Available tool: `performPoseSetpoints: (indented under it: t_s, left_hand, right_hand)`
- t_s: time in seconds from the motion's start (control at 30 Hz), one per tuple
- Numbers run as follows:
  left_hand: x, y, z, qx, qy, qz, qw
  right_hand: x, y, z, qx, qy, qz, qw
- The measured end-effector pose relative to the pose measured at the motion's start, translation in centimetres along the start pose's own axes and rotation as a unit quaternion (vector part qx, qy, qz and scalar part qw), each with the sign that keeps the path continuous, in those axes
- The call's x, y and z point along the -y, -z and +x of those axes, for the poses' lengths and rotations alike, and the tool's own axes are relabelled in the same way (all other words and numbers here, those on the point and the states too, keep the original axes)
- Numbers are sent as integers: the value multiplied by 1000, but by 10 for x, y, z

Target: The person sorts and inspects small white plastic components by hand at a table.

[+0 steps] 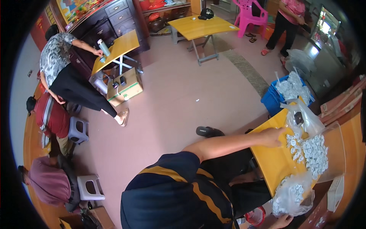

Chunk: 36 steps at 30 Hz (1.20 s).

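Observation:
My left hand (272,137) reaches over the yellow tabletop (263,152), palm down, its fingers stretched toward a loose group of small grey-white plastic pieces (295,148). Beside them lies a denser heap of the same pieces (315,154). At the table's near end, a clear plastic bag (291,194) with many such pieces inside hangs partly over the edge. My right hand (283,221) is closed at the lower edge of this bag; its fingertips are partly hidden. Another clear bag (310,121), with a dark object in it, lies at the table's far end.
A blue basket (271,100) with filled clear bags stands past the table. A red basket (256,216) is below it. Two other yellow tables (204,27) (127,42), a pink chair (252,17) and grey stools (78,129) stand around. Several people are on the left and far right.

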<state>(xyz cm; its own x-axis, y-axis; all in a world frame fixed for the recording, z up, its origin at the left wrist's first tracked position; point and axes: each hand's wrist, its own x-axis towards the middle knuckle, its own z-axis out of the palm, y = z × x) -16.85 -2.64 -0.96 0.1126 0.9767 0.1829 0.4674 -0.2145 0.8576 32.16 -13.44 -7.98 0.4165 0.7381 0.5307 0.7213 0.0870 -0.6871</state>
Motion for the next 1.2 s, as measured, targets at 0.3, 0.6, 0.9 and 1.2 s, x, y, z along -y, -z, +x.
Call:
performPoseSetpoints:
  t_s: [0.3,0.6,0.9,1.2]
  left_hand:
    - [47,-37,-43,-2,50,61,997]
    - [50,-40,-47,-61,18,65,996]
    - [49,-40,-51,-76,21,55,995]
    - [38,-37,-64,-88,3,30,996]
  right_hand:
    - [-28,-17,66,-37,30,79,996]
    - [-45,-21,69,-35,15,70,997]
    - [-15,-11,57,-110,215,66,968]
    - [109,7,63,180,105,-301,930]
